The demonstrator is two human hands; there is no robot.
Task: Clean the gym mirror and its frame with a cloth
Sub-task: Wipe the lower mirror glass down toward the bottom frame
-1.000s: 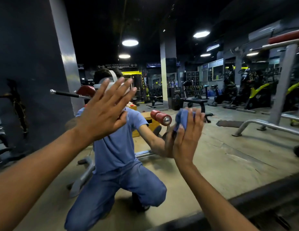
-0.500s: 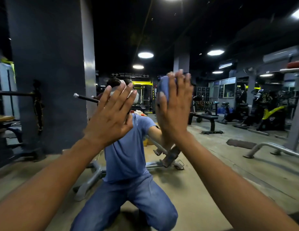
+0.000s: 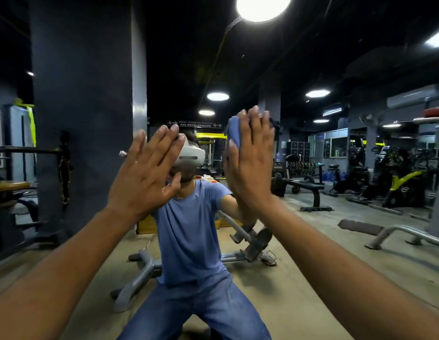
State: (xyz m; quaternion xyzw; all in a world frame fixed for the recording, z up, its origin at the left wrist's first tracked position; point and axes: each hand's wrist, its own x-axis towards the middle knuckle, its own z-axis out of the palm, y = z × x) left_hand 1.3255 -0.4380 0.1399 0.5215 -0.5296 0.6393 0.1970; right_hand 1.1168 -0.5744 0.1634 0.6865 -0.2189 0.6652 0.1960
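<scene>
Gym mirror glass (image 3: 311,253) fills the view; the left hand (image 3: 144,177) braces flat, fingers straight, beside the right hand (image 3: 250,165), which presses a folded blue cloth (image 3: 234,134). Best wipe in overlapping passes under even pressure.

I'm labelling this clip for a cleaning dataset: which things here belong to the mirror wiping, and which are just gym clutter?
Part of the job:
- blue cloth
- right hand, pressing the cloth flat on the mirror
- left hand, open against the glass

Just lying about (seen as reflections):
- weight bench
- exercise bike
- floor mat
</scene>
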